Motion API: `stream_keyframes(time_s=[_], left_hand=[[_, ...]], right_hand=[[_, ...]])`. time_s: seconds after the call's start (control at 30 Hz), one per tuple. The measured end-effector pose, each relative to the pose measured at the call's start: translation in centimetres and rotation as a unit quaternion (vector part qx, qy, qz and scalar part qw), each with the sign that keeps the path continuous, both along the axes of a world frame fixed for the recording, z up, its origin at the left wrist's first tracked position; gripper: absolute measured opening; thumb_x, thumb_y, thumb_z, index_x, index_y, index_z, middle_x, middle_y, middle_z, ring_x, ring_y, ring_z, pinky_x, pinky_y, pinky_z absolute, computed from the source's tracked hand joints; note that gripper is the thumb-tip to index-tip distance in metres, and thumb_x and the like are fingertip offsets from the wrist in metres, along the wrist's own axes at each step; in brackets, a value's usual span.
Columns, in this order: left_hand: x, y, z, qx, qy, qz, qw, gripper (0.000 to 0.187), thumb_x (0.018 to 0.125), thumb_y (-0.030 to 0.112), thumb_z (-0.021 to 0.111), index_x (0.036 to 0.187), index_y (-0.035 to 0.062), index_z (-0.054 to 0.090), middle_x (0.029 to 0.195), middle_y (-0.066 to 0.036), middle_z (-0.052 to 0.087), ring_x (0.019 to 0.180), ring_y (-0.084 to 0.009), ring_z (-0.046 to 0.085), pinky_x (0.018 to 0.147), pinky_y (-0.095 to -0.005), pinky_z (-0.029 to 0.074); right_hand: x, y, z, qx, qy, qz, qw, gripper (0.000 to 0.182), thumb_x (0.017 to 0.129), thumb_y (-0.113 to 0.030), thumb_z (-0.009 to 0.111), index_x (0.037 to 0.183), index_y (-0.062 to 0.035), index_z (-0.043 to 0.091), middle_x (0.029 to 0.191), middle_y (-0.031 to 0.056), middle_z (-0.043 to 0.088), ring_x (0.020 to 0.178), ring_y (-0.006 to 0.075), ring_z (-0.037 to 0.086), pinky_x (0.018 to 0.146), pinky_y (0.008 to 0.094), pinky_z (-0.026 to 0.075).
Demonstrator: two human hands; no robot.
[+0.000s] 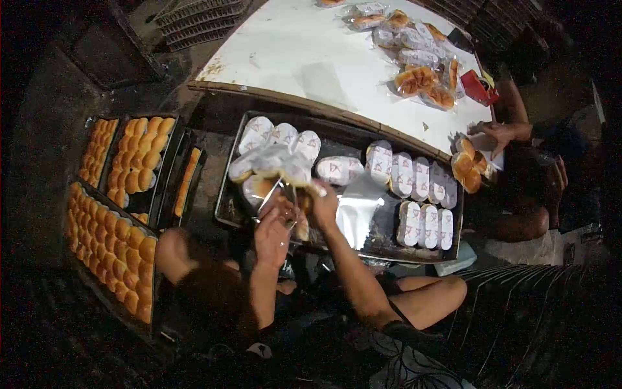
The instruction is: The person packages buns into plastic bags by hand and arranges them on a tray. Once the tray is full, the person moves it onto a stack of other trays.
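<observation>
Over the left part of a dark metal tray (311, 123), my left hand (273, 230) is closed on a clear plastic bag (282, 194) with brown bread showing through it. On the bag's right side is my right hand (324, 204), its fingers bent round the bread and plastic; some fingertips are hidden. White-labelled buns (285, 162) lie just beyond the hands, blurred near the bag. Further right in the tray are a single labelled pack (340, 170) and two rows of labelled packs (414, 178). A shiny clear plastic sheet (359, 211) lies between them.
Behind the tray stands a white table (272, 58) with bagged breads (414, 58) and a red object (479, 87). At the right a co-worker's hand (495, 136) is beside unbagged buns (468, 165). Trays of golden buns (113, 249) stand at the left. Stacked crates (201, 23) are behind.
</observation>
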State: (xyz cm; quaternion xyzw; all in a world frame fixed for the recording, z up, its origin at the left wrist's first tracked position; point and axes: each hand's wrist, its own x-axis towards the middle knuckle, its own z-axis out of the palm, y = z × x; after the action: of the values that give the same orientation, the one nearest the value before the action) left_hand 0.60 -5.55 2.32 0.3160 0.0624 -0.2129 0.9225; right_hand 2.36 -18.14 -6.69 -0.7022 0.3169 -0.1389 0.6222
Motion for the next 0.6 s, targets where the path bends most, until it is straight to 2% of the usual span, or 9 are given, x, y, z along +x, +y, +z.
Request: stream_keyframes(time_s=[0.07,0.13,0.2,0.27,0.33,0.4,0.5,0.53,0.6], left_hand=[[-0.1,-0.4,-0.4,0.038,0.000,0.017,0.999,0.038,0.079,0.013,0.046,0.114,0.0000,0.043,0.090,-0.008,0.054,0.083,-0.0178,0.052,0.075,-0.0331,0.042],[0.1,-1.0,0.2,0.095,-0.063,0.061,0.992,0.036,0.079,0.012,0.047,0.113,-0.0001,0.045,0.089,-0.008,0.055,0.083,-0.0165,0.052,0.076,-0.0320,0.041],[0.8,-1.1,0.9,0.068,-0.066,0.068,0.993,0.040,0.079,0.013,0.048,0.117,0.0004,0.042,0.092,-0.008,0.054,0.083,-0.0169,0.052,0.077,-0.0317,0.040],[1.8,-0.8,1.0,0.056,-0.082,0.102,0.990,0.040,0.080,0.013,0.045,0.118,0.0017,0.038,0.094,-0.009,0.053,0.083,-0.0200,0.053,0.077,-0.0319,0.041],[2.9,0.7,0.6,0.001,-0.087,0.118,0.989,0.041,0.080,0.014,0.043,0.119,0.0021,0.036,0.095,-0.010,0.052,0.084,-0.0225,0.052,0.078,-0.0346,0.041],[2.7,1.5,0.4,-0.050,-0.077,0.125,0.988,0.042,0.081,0.016,0.041,0.120,0.0026,0.035,0.097,-0.012,0.050,0.086,-0.0250,0.051,0.078,-0.0374,0.041],[3.0,1.5,2.4,-0.040,0.008,0.182,0.983,0.048,0.079,0.024,0.042,0.121,0.0052,0.032,0.104,-0.014,0.044,0.096,-0.0314,0.045,0.080,-0.0499,0.039],[3.2,1.7,2.1,-0.041,0.004,0.180,0.983,0.048,0.079,0.024,0.042,0.121,0.0052,0.032,0.104,-0.014,0.044,0.096,-0.0314,0.045,0.080,-0.0499,0.039],[3.3,2.0,1.2,-0.091,-0.052,0.198,0.975,0.049,0.078,0.025,0.042,0.122,0.0070,0.032,0.104,-0.014,0.044,0.097,-0.0322,0.045,0.083,-0.0489,0.038]], right_hand=[[0.8,-0.3,2.9,0.111,-0.077,-0.038,0.990,0.029,0.070,-0.015,0.061,0.094,0.0007,0.056,0.087,0.0132,0.059,0.082,0.0175,0.054,0.077,0.0293,0.041],[1.3,-0.2,4.7,-0.140,-0.141,-0.042,0.979,0.030,0.071,-0.014,0.060,0.097,0.0008,0.055,0.091,0.0141,0.058,0.085,0.0204,0.054,0.080,0.0301,0.040],[1.6,0.1,5.0,-0.192,-0.139,0.011,0.971,0.026,0.069,-0.008,0.058,0.094,-0.0003,0.056,0.109,0.0190,0.051,0.100,0.0307,0.050,0.086,0.0331,0.037],[1.0,-2.0,4.8,-0.092,-0.084,-0.065,0.990,0.023,0.072,-0.006,0.054,0.094,0.0002,0.054,0.101,0.0178,0.054,0.091,0.0274,0.054,0.082,0.0323,0.041],[0.2,-2.9,5.5,0.348,-0.291,-0.090,0.887,0.029,0.073,-0.005,0.055,0.099,-0.0019,0.045,0.098,0.0141,0.051,0.087,0.0231,0.054,0.076,0.0323,0.047],[-0.4,-3.4,7.5,0.419,-0.358,-0.111,0.827,0.030,0.072,-0.005,0.057,0.099,-0.0024,0.045,0.102,0.0139,0.050,0.091,0.0238,0.052,0.080,0.0350,0.045],[1.2,-3.3,9.1,0.233,-0.418,-0.085,0.874,0.029,0.071,-0.001,0.055,0.099,-0.0028,0.047,0.105,0.0152,0.051,0.096,0.0220,0.050,0.081,0.0346,0.043],[0.9,-4.1,9.7,-0.140,-0.296,-0.003,0.945,0.027,0.071,0.001,0.056,0.096,-0.0016,0.048,0.112,0.0177,0.047,0.101,0.0235,0.048,0.085,0.0350,0.042],[2.2,-3.8,9.6,-0.035,-0.282,0.008,0.959,0.023,0.072,-0.001,0.056,0.093,-0.0007,0.049,0.113,0.0191,0.047,0.104,0.0254,0.045,0.086,0.0348,0.041]])
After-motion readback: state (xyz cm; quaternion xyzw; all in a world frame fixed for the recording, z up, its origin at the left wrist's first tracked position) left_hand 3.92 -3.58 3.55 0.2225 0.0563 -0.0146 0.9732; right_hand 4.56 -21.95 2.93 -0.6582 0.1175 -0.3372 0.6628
